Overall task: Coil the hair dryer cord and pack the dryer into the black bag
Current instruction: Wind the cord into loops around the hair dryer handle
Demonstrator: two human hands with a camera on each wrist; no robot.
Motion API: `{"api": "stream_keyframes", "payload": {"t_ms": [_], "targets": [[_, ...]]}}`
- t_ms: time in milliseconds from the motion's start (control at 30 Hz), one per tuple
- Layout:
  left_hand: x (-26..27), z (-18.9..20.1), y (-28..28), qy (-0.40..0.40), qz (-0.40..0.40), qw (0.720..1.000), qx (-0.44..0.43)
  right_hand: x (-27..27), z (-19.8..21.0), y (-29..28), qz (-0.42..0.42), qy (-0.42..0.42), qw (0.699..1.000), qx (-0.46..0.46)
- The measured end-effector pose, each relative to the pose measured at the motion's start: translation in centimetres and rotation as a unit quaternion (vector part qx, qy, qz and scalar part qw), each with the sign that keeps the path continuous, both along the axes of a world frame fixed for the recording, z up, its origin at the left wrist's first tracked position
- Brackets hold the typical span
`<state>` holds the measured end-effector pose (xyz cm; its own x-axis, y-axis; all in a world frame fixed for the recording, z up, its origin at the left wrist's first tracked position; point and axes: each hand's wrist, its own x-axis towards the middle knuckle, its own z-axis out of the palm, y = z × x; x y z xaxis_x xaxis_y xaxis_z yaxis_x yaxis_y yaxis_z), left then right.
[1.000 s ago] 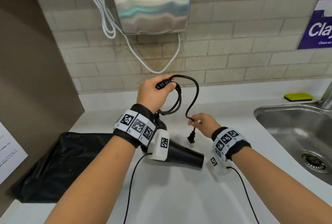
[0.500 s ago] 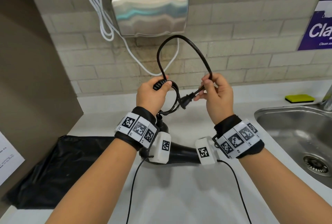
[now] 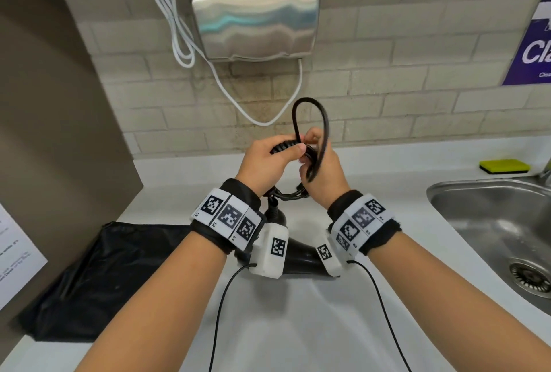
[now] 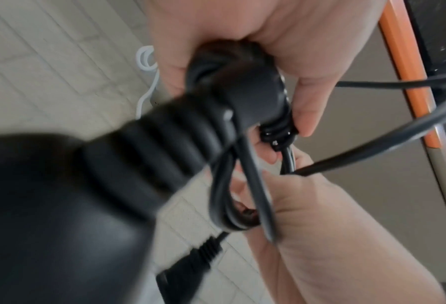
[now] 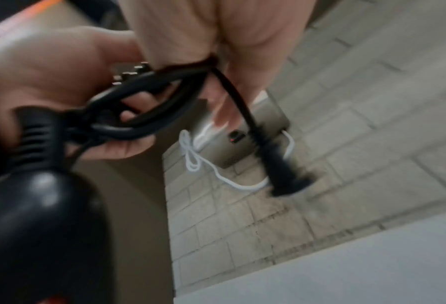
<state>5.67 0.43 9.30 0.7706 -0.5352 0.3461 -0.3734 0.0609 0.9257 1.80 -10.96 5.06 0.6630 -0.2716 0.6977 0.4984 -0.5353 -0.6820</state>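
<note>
Head view. The left hand (image 3: 269, 160) grips the gathered loops of the black cord (image 3: 311, 121) together with the ribbed sleeve where the cord enters the hair dryer (image 3: 301, 255); its fingers are closed round the bundle. The right hand (image 3: 323, 169) is curled against the bundle, with one tall loop standing up between the two hands. The dryer hangs below the wrists, above the white worktop (image 3: 298, 327), largely hidden by the wrist cameras. The black bag (image 3: 104, 276) lies flat on the worktop to the left, near the wall panel — well apart from the dryer. A sink (image 3: 492, 222) and a sponge (image 3: 504, 165) lie to the right.

Left wrist view. Fingers wrap the bundle at the ribbed sleeve; the plug (image 4: 188, 263) dangles free below, blurred.

Right wrist view. The right hand pinches the cord a short way above the plug (image 5: 281, 176), thumb and fingers closed on it; the left hand (image 5: 47, 67) grips the loops beside it.

Risk, as judged from here. The coil is loose and untied, so easing the left grip to tuck the plug end could let the loops spring open. The bag lies with no open mouth showing — feeding the dryer in one-handed may snag the cord on the edge of its mouth.
</note>
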Motion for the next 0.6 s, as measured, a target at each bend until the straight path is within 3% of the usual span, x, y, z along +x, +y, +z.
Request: {"api": "stream_keyframes", "payload": {"t_ms": [100, 267, 367, 433, 600], "targets": [[0.2, 0.3, 0.2, 0.003, 0.02, 1.0, 0.007, 0.2, -0.5, -0.4, 0.054, 0.069, 0.996, 0.014], [1.2, 0.2, 0.9, 0.094, 0.073, 0.992, -0.036, -0.9, -4.0, -4.4, -0.033, 0.156, 0.986, -0.052], [1.4, 0.4, 1.6, 0.098, 0.079, 0.991, -0.044, -1.6, -7.4, -8.3, -0.137, 0.356, 0.922, -0.07], [1.5, 0.4, 1.8, 0.088, 0.074, 0.993, -0.035, -2.4, -9.2, -9.4, -0.146, 0.454, 0.877, -0.058], [0.9, 0.4, 1.5, 0.042, 0.042, 0.998, -0.007, -2.5, -9.1, -8.9, -0.139, 0.473, 0.87, -0.026]]}}
